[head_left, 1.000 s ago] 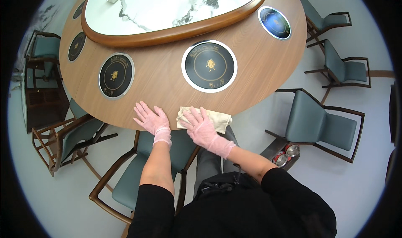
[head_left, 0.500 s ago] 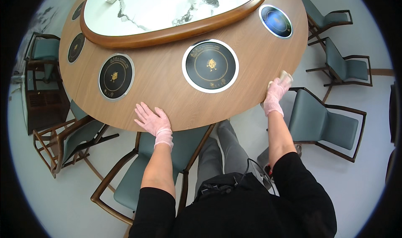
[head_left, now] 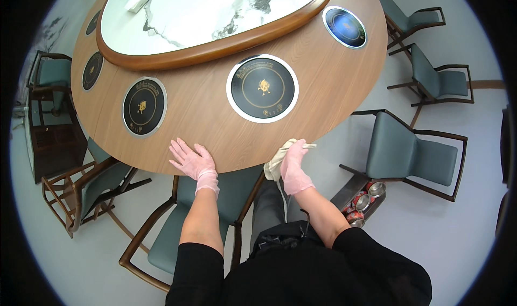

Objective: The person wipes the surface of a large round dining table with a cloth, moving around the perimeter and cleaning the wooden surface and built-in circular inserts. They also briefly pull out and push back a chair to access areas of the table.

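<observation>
My left hand (head_left: 193, 162), in a thin pink glove, rests flat on the near edge of the wooden table (head_left: 199, 101) with its fingers spread. My right hand (head_left: 293, 166), gloved the same way, is closed around a cream cloth (head_left: 277, 162) at the table's near rim. Part of the cloth hangs below the edge, and a corner sticks out past the fingers. Beyond my hands, a round black cooktop (head_left: 263, 99) with a silver ring is set into the wood. A second black cooktop (head_left: 144, 115) lies farther left.
A raised marble centre (head_left: 188, 15) with a wooden rim holds a white box (head_left: 138, 1). A green chair (head_left: 177, 225) stands against my left side, another chair (head_left: 396, 144) at the right. A dark tray (head_left: 350, 190) with several red-and-silver cans (head_left: 362, 201) sits low at right.
My right hand has moved left and nearer along the table's rim with the cloth, uncovering the tray of cans. My left hand stays flat on the table. The whole view has shifted slightly.
</observation>
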### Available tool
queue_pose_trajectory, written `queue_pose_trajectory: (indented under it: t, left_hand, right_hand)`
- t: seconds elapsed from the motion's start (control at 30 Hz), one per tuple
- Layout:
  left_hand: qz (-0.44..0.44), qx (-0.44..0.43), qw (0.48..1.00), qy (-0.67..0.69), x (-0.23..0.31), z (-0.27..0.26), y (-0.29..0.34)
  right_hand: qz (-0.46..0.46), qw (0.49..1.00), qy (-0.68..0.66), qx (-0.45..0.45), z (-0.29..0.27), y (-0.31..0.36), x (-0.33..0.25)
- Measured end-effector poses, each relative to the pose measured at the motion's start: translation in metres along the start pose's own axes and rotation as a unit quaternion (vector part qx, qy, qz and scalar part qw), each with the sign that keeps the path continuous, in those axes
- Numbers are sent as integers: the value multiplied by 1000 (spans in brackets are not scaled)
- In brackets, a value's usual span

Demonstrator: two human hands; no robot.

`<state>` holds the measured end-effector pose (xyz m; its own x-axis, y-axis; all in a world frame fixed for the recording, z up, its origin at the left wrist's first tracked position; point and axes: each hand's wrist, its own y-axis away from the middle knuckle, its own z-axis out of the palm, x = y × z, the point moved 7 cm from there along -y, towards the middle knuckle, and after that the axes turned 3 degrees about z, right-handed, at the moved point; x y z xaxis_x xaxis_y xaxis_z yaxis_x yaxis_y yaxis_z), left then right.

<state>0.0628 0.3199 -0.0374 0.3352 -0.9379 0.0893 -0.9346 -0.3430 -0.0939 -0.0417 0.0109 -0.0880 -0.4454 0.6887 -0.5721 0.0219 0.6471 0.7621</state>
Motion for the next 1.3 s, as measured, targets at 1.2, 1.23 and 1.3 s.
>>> queue_pose_trajectory:
  t: [1.2,1.23,1.3]
  left_hand:
    - [-25,34,973,226,-69,-19,57]
    - [-35,43,973,223,-79,-21,62]
    - [-59,48,974,213,-99,-27,70]
  right_hand:
    - [110,976,-188,3,37,60,81]
    - [128,940,-316,10,39,59,84]
    - [159,819,-551,27,44,58,86]
